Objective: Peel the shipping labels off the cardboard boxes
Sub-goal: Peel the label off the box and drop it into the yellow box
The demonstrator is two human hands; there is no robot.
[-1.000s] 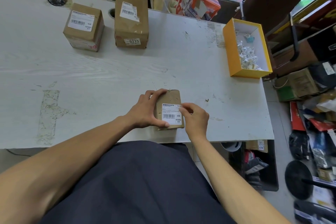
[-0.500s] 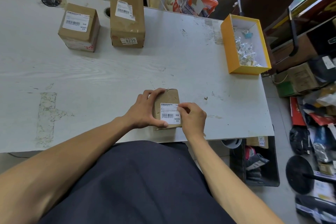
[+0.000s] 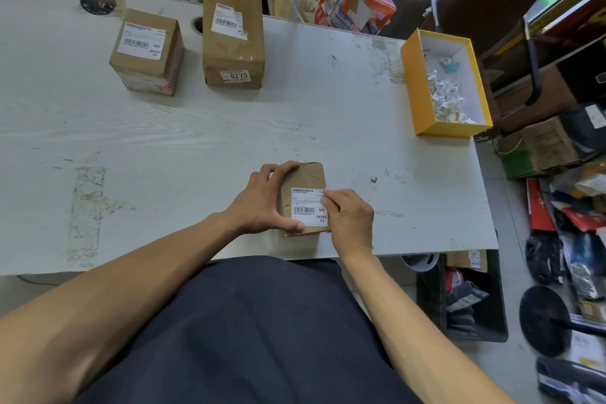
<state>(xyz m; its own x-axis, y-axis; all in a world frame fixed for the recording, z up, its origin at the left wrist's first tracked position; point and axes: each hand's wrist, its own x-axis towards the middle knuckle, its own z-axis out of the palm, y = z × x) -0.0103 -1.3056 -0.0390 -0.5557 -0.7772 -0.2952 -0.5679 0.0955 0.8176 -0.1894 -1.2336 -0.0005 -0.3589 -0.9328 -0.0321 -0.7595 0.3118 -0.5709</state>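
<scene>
Cluttered shelves ring a scuffed white worktop [image 3: 196,141], where a small cardboard box [image 3: 303,174] sits at the near edge, clamped by the left hand [image 3: 262,203]. The right hand [image 3: 349,216] has its fingertips pinched together at the shipping label [image 3: 306,207]'s far right corner, so the step is probably starting the peel. Next comes lifting that corner free and pulling steadily across.

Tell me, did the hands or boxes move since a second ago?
Hardly. The right hand crept slightly up the label, fingertips now at its top right corner. The left hand still grips the small box. The label stays stuck, and the two far boxes haven't moved.
</scene>
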